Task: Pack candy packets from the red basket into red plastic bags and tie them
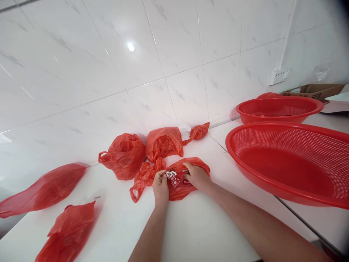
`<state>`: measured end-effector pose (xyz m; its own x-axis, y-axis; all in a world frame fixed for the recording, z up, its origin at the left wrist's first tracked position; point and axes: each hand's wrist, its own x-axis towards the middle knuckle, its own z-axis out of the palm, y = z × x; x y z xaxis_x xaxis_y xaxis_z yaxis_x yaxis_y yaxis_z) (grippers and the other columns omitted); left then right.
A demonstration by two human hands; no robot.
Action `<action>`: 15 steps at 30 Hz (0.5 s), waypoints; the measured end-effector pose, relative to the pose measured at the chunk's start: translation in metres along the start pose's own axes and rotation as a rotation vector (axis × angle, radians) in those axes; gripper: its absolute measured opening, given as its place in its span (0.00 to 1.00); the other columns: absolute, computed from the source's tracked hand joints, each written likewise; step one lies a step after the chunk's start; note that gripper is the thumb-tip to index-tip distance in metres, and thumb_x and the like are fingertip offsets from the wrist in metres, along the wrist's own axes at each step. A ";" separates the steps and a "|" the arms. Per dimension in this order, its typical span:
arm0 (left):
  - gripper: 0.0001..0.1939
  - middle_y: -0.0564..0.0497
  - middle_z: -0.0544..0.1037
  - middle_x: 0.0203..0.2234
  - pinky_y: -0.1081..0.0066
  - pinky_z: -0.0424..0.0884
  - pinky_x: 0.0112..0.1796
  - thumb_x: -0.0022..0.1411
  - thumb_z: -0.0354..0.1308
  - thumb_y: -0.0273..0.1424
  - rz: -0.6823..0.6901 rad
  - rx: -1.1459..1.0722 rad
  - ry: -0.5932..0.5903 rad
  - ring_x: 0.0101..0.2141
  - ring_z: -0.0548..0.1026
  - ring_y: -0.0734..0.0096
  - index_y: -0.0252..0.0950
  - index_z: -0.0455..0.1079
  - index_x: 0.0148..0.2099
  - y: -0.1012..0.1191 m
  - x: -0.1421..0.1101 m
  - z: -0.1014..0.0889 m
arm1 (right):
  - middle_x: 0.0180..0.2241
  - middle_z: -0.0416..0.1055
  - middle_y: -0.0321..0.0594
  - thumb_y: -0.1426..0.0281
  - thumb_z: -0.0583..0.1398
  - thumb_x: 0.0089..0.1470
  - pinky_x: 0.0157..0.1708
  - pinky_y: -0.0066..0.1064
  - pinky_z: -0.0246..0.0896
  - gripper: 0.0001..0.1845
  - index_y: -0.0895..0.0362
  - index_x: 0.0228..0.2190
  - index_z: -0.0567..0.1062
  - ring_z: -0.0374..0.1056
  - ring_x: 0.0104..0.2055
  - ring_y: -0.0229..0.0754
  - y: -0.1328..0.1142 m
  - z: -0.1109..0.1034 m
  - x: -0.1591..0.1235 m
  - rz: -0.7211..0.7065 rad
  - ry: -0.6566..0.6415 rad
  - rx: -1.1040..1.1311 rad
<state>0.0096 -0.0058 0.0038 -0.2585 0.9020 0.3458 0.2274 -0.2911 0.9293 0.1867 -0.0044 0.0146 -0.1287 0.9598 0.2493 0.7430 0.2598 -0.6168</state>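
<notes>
My left hand (160, 187) is closed, its thumb and fingers pinching the edge of a small red packet (175, 181) with white print. Under both hands an open red plastic bag (178, 195) lies on the white table. My right hand (198, 177) reaches over the bag's right side with curled fingers. At its fingertips another dark red packet (187, 181) shows in part, and the fingers seem to grip it. The bag's crumpled handles (147, 177) spread out to the left of my left hand.
Behind the hands stand a full red bag (127, 156), a second bag (165, 140) and a small knotted bag (200, 131). Two more bags (58, 187) (72, 229) lie left. On the right are a large red basket (272, 187), another basket (280, 118) and a cardboard box (324, 91).
</notes>
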 end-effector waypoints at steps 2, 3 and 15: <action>0.08 0.51 0.76 0.30 0.68 0.69 0.37 0.57 0.53 0.33 0.002 0.003 -0.033 0.32 0.74 0.69 0.36 0.69 0.38 0.000 0.000 0.001 | 0.37 0.74 0.39 0.72 0.54 0.55 0.36 0.27 0.56 0.17 0.54 0.47 0.69 0.69 0.39 0.40 -0.002 -0.002 0.000 0.018 0.013 0.003; 0.08 0.51 0.76 0.30 0.69 0.69 0.36 0.57 0.53 0.33 0.003 0.006 -0.047 0.31 0.74 0.69 0.36 0.69 0.38 -0.001 0.000 0.002 | 0.35 0.74 0.38 0.72 0.54 0.56 0.36 0.27 0.56 0.15 0.54 0.45 0.71 0.69 0.38 0.39 -0.002 -0.003 0.001 0.020 0.022 0.006; 0.06 0.50 0.74 0.37 0.61 0.61 0.51 0.58 0.51 0.31 0.089 0.065 0.017 0.46 0.70 0.63 0.39 0.69 0.36 0.006 -0.002 0.002 | 0.40 0.73 0.39 0.76 0.50 0.58 0.38 0.29 0.59 0.32 0.49 0.62 0.51 0.68 0.40 0.40 0.002 0.002 0.004 0.000 0.099 -0.057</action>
<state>0.0135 -0.0086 0.0083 -0.2503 0.8678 0.4292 0.3107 -0.3479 0.8845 0.1861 0.0002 0.0131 -0.0655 0.9440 0.3234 0.7796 0.2507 -0.5739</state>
